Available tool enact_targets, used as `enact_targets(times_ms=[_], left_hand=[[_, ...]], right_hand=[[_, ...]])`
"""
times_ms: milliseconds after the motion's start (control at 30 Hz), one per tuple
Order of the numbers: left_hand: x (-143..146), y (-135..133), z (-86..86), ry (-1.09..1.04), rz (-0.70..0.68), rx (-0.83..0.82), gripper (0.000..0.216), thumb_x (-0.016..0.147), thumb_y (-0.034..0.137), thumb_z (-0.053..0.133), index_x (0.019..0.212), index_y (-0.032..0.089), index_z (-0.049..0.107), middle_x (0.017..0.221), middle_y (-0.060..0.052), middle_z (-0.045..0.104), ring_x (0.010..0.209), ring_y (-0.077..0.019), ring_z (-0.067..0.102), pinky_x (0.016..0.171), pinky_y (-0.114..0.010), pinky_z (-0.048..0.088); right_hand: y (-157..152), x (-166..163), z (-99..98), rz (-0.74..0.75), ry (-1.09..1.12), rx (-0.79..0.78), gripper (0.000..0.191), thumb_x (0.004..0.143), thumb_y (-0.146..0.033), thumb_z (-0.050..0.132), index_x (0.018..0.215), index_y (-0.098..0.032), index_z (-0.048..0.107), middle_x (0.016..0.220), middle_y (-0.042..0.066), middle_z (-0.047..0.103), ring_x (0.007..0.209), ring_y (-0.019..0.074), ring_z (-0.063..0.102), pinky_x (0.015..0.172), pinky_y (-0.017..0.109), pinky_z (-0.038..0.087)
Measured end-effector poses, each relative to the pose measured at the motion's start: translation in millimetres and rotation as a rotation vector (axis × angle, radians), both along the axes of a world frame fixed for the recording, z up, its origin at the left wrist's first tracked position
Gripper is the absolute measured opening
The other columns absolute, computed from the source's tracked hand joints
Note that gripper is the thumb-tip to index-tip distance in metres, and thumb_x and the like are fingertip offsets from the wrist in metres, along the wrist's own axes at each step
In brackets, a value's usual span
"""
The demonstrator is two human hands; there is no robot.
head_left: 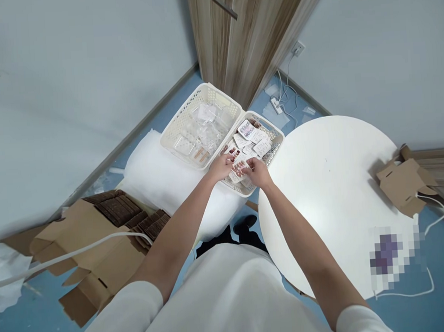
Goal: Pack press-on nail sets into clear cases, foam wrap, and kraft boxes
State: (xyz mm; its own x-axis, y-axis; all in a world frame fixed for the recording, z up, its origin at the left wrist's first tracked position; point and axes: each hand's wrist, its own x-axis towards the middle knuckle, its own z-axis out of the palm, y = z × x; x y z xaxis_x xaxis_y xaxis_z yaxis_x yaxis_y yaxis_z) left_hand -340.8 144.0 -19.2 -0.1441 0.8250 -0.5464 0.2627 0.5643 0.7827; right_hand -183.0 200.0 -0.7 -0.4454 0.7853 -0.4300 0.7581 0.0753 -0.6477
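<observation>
Both hands are over the right-hand white basket (pixel 279 145), which holds a heap of cards (pixel 262 147) with press-on nails. My right hand (pixel 259 172) pinches the right edge of a press-on nail card (pixel 239 172) with brownish-pink nails. My left hand (pixel 220 168), fingers closed, is at the left edge of a press-on nail card (pixel 233 152) with dark red nails. Whether it grips that card or only touches it is hard to make out. A card with lilac nails (pixel 246 129) lies towards the back of the heap.
Clear plastic pieces (pixel 207 129) fill the left white basket (pixel 169 131). Both baskets rest on a white wrapped bundle (pixel 142 163). To the right stands a round white table (pixel 313 180) with a cardboard box (pixel 405 182). Flattened cardboard (pixel 91 244) lies left; a power strip (pixel 276 105) is on the floor.
</observation>
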Motion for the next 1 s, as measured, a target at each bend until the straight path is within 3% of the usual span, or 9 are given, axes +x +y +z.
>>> enact_targets(times_ms=[233,400,533,833,1000], left_hand=[[3,-14,6.7,0.036,0.147,0.208,0.031,0.074,0.018,0.053,0.105,0.018,0.058,0.108,-0.006,0.06,0.099,-0.018,0.056,0.086,-0.031,0.043],[11,-23,11.5,-0.192,0.328,0.281,0.04,0.072,0.015,0.054,0.112,0.015,0.053,0.092,-0.006,0.06,0.069,-0.0097,0.058,0.069,-0.025,0.048],[16,-32,15.7,-0.33,0.433,0.336,0.04,0.069,0.015,0.057,0.109,0.016,0.054,0.086,-0.003,0.056,0.063,-0.0067,0.055,0.061,-0.021,0.046],[39,-56,35.2,-0.416,0.461,0.308,0.039,0.07,0.021,0.057,0.109,0.018,0.054,0.087,-0.002,0.054,0.066,-0.0068,0.053,0.06,-0.021,0.047],[62,-69,43.6,-0.505,0.439,0.275,0.037,0.07,0.024,0.058,0.106,0.019,0.054,0.09,-0.002,0.053,0.073,-0.0091,0.055,0.065,-0.025,0.049]], right_hand=[[-5,1,-5.8,-0.3,0.202,-0.107,0.024,0.068,-0.037,0.055,0.084,-0.019,0.048,0.067,-0.001,0.059,0.06,0.0136,0.054,0.061,0.028,0.043],[-16,-4,4.6,-0.437,0.496,-0.354,0.027,0.068,-0.039,0.057,0.084,-0.02,0.047,0.068,-0.002,0.059,0.062,0.0121,0.057,0.064,0.028,0.046],[-30,0,17.3,-0.522,0.624,-0.498,0.027,0.068,-0.04,0.059,0.082,-0.02,0.048,0.073,-0.002,0.06,0.064,0.0106,0.058,0.067,0.028,0.047],[-58,31,33.8,-0.498,0.614,-0.382,0.03,0.068,-0.039,0.06,0.089,-0.018,0.057,0.076,0.001,0.06,0.067,0.0111,0.055,0.07,0.03,0.047],[-74,57,43.4,-0.474,0.654,-0.291,0.046,0.068,-0.035,0.06,0.111,-0.022,0.05,0.079,-0.001,0.056,0.067,0.0112,0.055,0.071,0.032,0.047]])
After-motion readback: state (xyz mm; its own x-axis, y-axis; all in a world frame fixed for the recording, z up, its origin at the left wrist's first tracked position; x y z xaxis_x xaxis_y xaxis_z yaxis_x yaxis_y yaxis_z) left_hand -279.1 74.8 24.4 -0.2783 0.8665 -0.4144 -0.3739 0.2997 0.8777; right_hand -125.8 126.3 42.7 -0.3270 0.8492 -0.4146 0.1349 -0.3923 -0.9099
